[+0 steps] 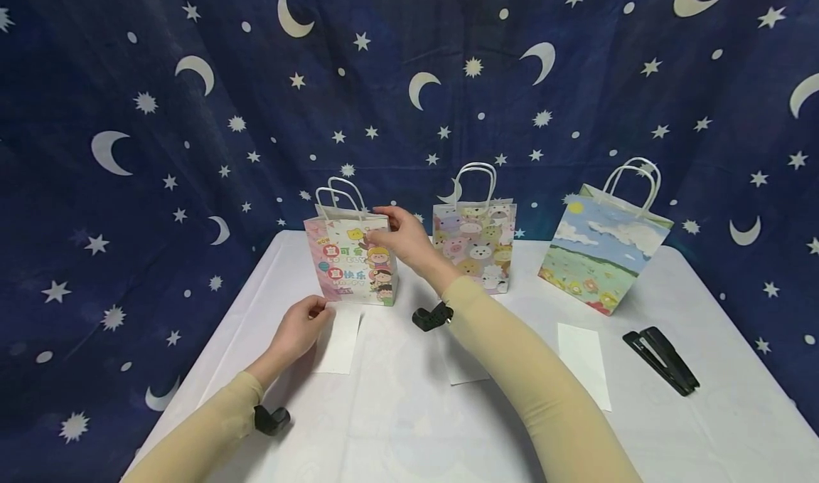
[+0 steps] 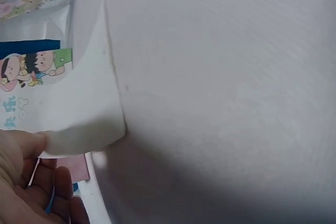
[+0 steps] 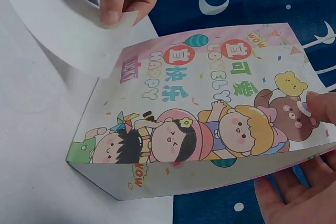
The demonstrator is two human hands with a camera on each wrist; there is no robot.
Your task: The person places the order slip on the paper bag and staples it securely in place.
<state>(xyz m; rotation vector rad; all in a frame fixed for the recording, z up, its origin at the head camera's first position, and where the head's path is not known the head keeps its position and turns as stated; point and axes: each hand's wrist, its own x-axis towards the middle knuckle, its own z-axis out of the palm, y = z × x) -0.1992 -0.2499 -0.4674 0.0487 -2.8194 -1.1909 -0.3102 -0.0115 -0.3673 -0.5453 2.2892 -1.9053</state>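
Note:
A pink and white paper gift bag [image 1: 348, 262] with cartoon children and white rope handles stands at the back left of the table. My right hand [image 1: 404, 240] grips its upper right edge, thumb on the printed front and fingers behind, as the right wrist view shows. With thumb and fingers my left hand [image 1: 303, 326] pinches a corner of a white paper slip [image 2: 86, 108]. The slip is bent up at that corner, in front of the bag's base; its far end lies low over the white tablecloth.
An animal-print gift bag [image 1: 476, 245] stands at the back middle, and a landscape-print gift bag [image 1: 601, 248] at the back right. Another white slip [image 1: 584, 362] lies before the landscape bag, beside a black stapler [image 1: 662, 361]. A third slip [image 1: 469, 373] is partly under my right sleeve.

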